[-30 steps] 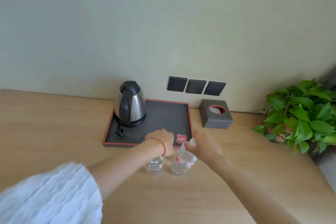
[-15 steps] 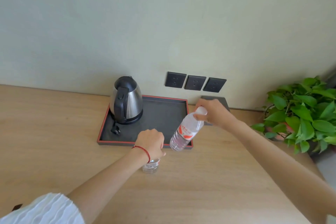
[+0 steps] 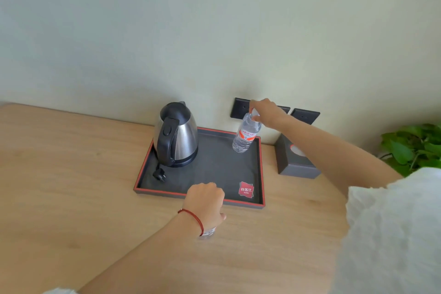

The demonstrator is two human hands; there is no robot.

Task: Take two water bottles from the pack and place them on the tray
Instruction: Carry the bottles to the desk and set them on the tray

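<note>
On the wooden worktop [image 3: 71, 186], a dark tray [image 3: 214, 169] with a red rim sits against the back wall. In the tray's back-left corner stands a stainless-steel electric kettle [image 3: 176, 133] with a black handle and lid, and its black plug [image 3: 159, 174] lies on the tray floor just in front of it.

Your left hand [image 3: 205, 203] is at the tray's front edge, near its middle, with a red string bracelet [image 3: 193, 218] on the wrist. The fingers curl down around the top of a second water bottle [image 3: 208, 233], which stands on the worktop just in front of the tray. Only a sliver of its clear body shows under your wrist, so its label and cap are hidden.

A red square logo sticker [image 3: 246, 190] marks the tray's front-right corner.

In the back-right corner of the tray is the first water bottle [image 3: 246, 135]: small, clear plastic, with a red and white label around its middle and water visible inside. It leans slightly, its base at or just above the tray floor; I cannot tell whether it touches. Your right hand [image 3: 267, 113] pinches it at the cap and neck.

Behind that hand, dark wall sockets [image 3: 304, 116] sit on the wall. A grey tissue box [image 3: 293, 162] rests on the worktop just beside the tray's right edge. A green leafy plant [image 3: 412, 148] stands at the far right, partly behind your white sleeve [image 3: 393, 234].
</note>
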